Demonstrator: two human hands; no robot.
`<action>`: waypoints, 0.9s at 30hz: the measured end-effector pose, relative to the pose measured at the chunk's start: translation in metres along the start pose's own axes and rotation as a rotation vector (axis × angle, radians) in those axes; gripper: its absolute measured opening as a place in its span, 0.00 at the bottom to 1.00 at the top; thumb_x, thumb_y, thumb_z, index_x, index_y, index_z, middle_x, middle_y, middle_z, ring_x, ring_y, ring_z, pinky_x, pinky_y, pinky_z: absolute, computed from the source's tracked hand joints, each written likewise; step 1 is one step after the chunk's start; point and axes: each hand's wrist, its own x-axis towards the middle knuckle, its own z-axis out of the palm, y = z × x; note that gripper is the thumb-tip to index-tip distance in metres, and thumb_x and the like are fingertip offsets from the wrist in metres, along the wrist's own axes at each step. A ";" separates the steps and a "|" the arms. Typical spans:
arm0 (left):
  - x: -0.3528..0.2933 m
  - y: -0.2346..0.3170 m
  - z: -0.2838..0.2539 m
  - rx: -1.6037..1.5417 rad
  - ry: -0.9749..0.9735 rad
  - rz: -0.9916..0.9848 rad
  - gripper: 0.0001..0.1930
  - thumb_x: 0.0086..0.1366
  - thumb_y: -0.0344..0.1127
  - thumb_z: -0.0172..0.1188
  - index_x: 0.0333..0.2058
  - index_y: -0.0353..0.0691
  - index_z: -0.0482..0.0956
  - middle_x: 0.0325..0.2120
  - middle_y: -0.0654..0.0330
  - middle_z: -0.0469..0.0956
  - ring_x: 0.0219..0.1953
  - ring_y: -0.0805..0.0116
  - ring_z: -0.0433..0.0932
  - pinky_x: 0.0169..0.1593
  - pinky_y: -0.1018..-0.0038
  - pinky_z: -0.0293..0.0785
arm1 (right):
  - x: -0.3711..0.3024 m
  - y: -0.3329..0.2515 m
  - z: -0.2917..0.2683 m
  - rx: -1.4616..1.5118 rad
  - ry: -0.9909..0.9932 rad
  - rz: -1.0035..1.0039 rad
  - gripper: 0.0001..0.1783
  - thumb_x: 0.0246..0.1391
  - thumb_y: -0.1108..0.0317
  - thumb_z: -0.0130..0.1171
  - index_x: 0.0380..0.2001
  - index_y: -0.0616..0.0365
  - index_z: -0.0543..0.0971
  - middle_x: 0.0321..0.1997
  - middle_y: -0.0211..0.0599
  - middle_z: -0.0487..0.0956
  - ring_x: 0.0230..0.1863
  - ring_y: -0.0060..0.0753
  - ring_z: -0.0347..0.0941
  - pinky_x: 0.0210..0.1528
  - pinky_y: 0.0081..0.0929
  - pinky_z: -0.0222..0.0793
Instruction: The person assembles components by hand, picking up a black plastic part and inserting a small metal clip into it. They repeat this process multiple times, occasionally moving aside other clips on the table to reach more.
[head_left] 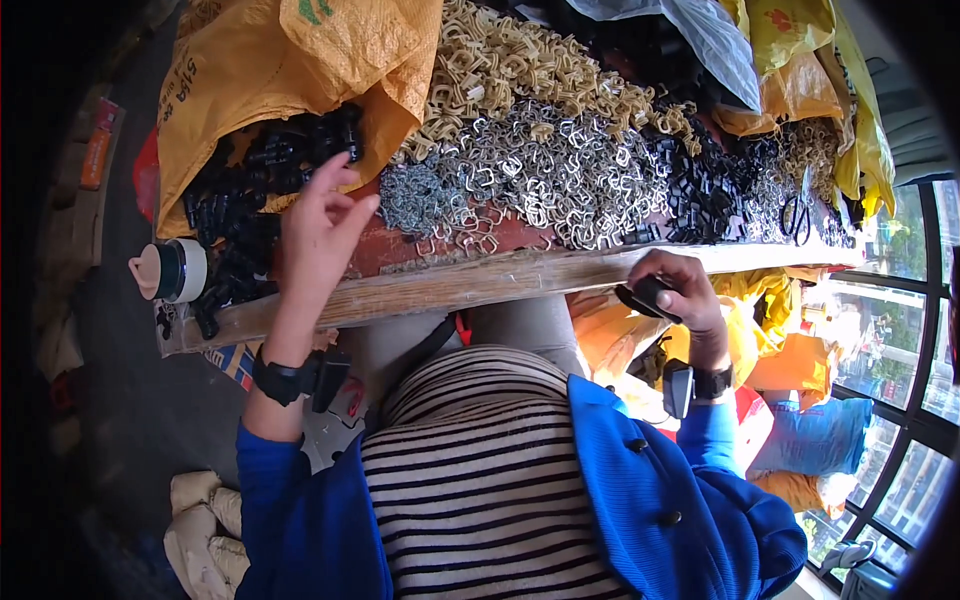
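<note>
So the whole scene hangs around the long pale wooden front edge [470,285] of the red-brown tabletop [400,248], which runs across the middle of the view. Just past that edge, toward its left end, the left hand [318,232] hovers with fingers spread wide and loose, holding nothing, fingertips right at the heap of small black plastic clips [262,190] that spills out of a big orange woven sack [270,70]. A bit to the right of that hand, behind the same edge, there's a small clump of dull grey metal clips [412,198], then a much bigger spread of shiny silver wire clips [545,175], and behind those a pile of beige plastic clips [510,65]. Further along to the right sits another black pile [700,190]. At the far left end of the wooden edge there's a stubby roll with a cream core and a dark band [170,270], lying on its side. The right hand [672,290] is on the near side of the edge, just below it toward the right, curled closed around a small black rounded object [645,296]; can't tell what that thing actually is. Both wrists have black straps with little devices on them, and the sleeves are bright blue over a striped top. More orange and yellow bags [800,60] are stacked past the right end of the edge.
</note>
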 end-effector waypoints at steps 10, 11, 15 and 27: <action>0.020 -0.034 -0.027 0.782 0.063 0.156 0.20 0.46 0.32 0.57 0.41 0.41 0.66 0.38 0.57 0.66 0.32 0.56 0.71 0.34 0.68 0.69 | -0.136 0.062 -0.027 -0.783 0.115 0.848 0.13 0.38 0.65 0.58 0.27 0.62 0.73 0.25 0.31 0.74 0.26 0.19 0.68 0.28 0.18 0.64; 0.020 -0.034 -0.028 0.788 0.056 0.145 0.20 0.46 0.32 0.56 0.40 0.41 0.66 0.38 0.56 0.66 0.33 0.56 0.71 0.35 0.68 0.69 | -0.128 0.062 -0.022 -0.700 0.126 0.789 0.11 0.39 0.67 0.58 0.27 0.62 0.73 0.27 0.31 0.74 0.26 0.18 0.68 0.29 0.16 0.65; 0.017 -0.043 -0.031 0.717 0.104 0.203 0.17 0.48 0.30 0.55 0.39 0.40 0.65 0.36 0.56 0.67 0.33 0.59 0.72 0.35 0.70 0.69 | -0.032 0.009 0.003 -0.413 0.158 0.238 0.06 0.40 0.75 0.54 0.27 0.62 0.73 0.24 0.34 0.72 0.25 0.22 0.68 0.27 0.17 0.64; -0.013 -0.048 -0.019 -0.582 0.137 -0.200 0.11 0.50 0.24 0.53 0.34 0.36 0.66 0.27 0.61 0.70 0.29 0.77 0.70 0.34 0.84 0.67 | 0.141 0.002 0.083 -1.074 -0.053 -0.688 0.11 0.30 0.69 0.57 0.24 0.55 0.70 0.23 0.35 0.66 0.23 0.37 0.66 0.28 0.29 0.63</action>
